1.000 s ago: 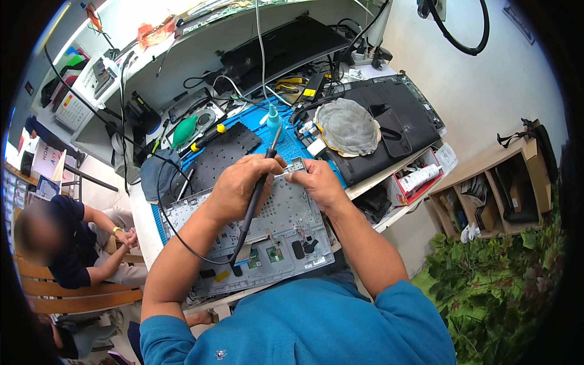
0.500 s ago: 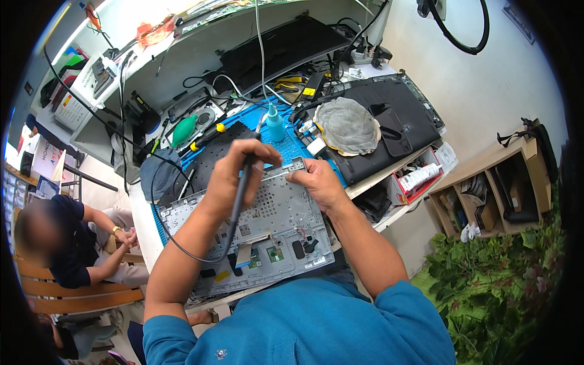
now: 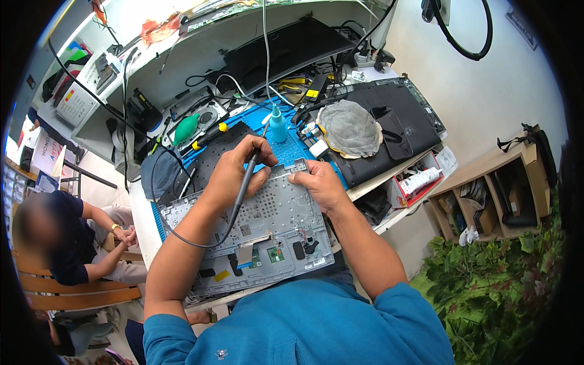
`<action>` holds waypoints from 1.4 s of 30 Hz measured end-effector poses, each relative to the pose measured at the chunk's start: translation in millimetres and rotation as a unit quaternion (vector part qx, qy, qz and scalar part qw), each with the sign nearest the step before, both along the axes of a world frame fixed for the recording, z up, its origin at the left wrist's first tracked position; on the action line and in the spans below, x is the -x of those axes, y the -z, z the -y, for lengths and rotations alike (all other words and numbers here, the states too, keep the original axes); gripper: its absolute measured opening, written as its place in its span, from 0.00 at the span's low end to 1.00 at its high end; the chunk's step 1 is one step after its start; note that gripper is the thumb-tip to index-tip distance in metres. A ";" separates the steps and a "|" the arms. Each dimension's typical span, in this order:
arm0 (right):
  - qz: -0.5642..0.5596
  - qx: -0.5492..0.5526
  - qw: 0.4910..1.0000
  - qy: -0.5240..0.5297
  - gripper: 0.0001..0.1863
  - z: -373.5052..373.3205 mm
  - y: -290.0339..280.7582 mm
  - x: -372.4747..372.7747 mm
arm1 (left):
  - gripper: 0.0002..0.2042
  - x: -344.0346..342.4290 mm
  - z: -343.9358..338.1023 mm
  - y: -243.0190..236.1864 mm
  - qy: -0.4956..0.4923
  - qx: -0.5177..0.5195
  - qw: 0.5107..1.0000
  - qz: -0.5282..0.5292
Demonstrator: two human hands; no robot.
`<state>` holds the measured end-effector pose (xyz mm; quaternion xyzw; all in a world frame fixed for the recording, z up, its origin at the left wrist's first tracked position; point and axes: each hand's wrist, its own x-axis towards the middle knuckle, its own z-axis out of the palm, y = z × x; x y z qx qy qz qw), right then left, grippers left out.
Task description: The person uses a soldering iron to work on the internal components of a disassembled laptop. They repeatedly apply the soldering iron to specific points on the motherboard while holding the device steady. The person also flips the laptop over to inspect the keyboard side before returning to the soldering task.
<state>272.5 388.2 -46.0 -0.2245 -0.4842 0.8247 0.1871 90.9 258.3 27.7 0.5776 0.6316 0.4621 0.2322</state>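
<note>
Head cam on my end: left hand [image 3: 236, 173] is wrapped around a black corded pen-shaped tool [image 3: 241, 193], right hand [image 3: 322, 185] is pinching the grey laptop panel [image 3: 274, 210] by its far right corner. I see the hands just apart, panel lying between the forearms, teal bottle [image 3: 277, 126] standing just beyond.

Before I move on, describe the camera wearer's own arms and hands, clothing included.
The left hand and right hand are ungloved, and no watch or band shows at the wrists. The forearms are bare below short blue sleeves, part of a blue shirt with a small chest emblem.
</note>
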 end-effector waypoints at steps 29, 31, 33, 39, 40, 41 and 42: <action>0.006 0.001 1.000 -0.003 0.09 0.1 -1.1 -0.9 | 0.14 20.7 12.8 1.3 -0.042 0.090 0.993 0.058; -0.002 0.004 1.000 -0.003 0.09 0.5 -1.6 -1.2 | 0.17 18.7 9.6 -2.5 -0.030 0.117 0.991 0.051; 0.001 0.004 1.000 -0.009 0.09 0.3 -3.4 -1.9 | 0.17 16.5 7.1 -2.7 -0.030 0.138 0.989 0.033; -0.012 0.008 1.000 -0.010 0.09 -0.8 0.8 -1.4 | 0.16 12.6 3.4 2.9 -0.026 0.122 0.992 0.016; -0.013 0.008 1.000 -0.009 0.09 -0.8 1.0 -1.3 | 0.16 12.8 3.0 3.5 -0.026 0.121 0.992 0.013; -0.014 0.009 1.000 -0.008 0.09 -0.4 0.7 -1.1 | 0.16 12.5 3.0 3.0 -0.026 0.121 0.992 0.013; -0.014 0.010 1.000 -0.007 0.09 0.2 0.0 -0.9 | 0.16 12.0 3.2 2.1 -0.025 0.121 0.992 0.012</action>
